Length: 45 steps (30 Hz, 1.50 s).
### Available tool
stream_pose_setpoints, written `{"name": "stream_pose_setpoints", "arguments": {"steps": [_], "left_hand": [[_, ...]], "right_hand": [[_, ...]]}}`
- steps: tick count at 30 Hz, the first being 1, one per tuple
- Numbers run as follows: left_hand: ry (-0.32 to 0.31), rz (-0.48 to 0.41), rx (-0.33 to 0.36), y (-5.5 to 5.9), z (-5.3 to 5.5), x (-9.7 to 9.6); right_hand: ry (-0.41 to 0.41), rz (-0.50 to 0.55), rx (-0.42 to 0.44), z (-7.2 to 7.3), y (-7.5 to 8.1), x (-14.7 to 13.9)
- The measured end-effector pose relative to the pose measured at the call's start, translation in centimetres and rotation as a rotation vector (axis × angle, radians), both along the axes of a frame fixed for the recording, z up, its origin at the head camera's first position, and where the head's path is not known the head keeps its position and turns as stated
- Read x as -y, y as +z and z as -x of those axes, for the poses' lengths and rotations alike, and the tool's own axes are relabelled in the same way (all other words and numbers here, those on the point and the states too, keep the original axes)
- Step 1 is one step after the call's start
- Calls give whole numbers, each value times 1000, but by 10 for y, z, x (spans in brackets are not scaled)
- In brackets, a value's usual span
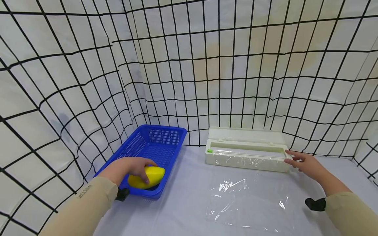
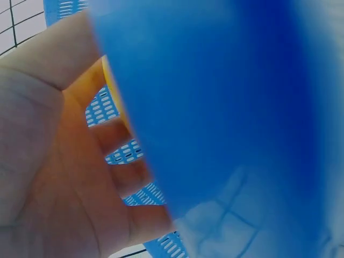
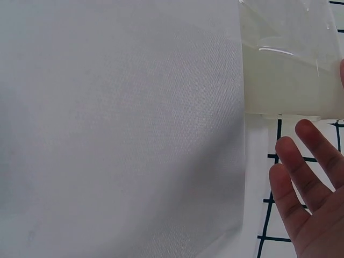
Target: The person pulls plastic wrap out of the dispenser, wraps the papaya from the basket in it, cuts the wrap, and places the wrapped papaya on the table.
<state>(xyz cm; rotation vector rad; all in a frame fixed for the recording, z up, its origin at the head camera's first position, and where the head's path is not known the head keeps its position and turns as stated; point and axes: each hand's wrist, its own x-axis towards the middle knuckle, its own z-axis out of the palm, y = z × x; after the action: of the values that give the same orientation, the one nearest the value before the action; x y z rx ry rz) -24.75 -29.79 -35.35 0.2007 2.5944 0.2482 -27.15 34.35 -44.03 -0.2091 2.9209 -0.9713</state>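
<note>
The yellow fruit (image 1: 156, 175), lying crosswise in the blue basket (image 1: 175, 160), left of the clear film (image 1: 245, 200), is gripped by the curled left hand (image 1: 136, 166); the right hand (image 1: 308, 166) is held loosely spread at the white box (image 1: 245, 163).

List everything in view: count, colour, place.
Table: one, white, beneath
Backdrop: one, white, black-lined, behind and beside
Basket: one, blue, left on table
Rounded object: one, yellow, within basket
Box: one, off-white, lid open, right of basket
Roll: one, whitish, in box
Tab: one, green, box's left end
Film: one sheet, clear, over box front and table
Wrist pieces: two, black, at sleeve ends
Sleeves: two, beige, left and right
Left hand: one, gripping rounded object
Right hand: one, at box's right end
</note>
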Motion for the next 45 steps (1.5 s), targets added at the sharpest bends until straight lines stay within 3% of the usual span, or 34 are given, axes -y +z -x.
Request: {"name": "stream_pose_setpoints", "arguments": {"steps": [9,17,24,29,34,40,45], "left_hand": [[4,-57,-122,2,4,11],[-36,-94,-274,18,9,15],[-90,-125,-360,39,11,3],[-120,-170,-380,50,7,-17],[-166,-194,-386,55,5,-50],[-235,-218,-394,54,2,-95],[-320,-235,-394,44,2,-133]], "right_hand": [[-4,6,12,-1,0,1],[8,1,8,-1,0,-1],[-6,-34,30,0,1,-1],[-13,-30,46,2,-1,0],[-17,-24,54,3,-2,-1],[-18,-11,59,0,-1,1],[-23,-23,68,-1,2,3]]}}
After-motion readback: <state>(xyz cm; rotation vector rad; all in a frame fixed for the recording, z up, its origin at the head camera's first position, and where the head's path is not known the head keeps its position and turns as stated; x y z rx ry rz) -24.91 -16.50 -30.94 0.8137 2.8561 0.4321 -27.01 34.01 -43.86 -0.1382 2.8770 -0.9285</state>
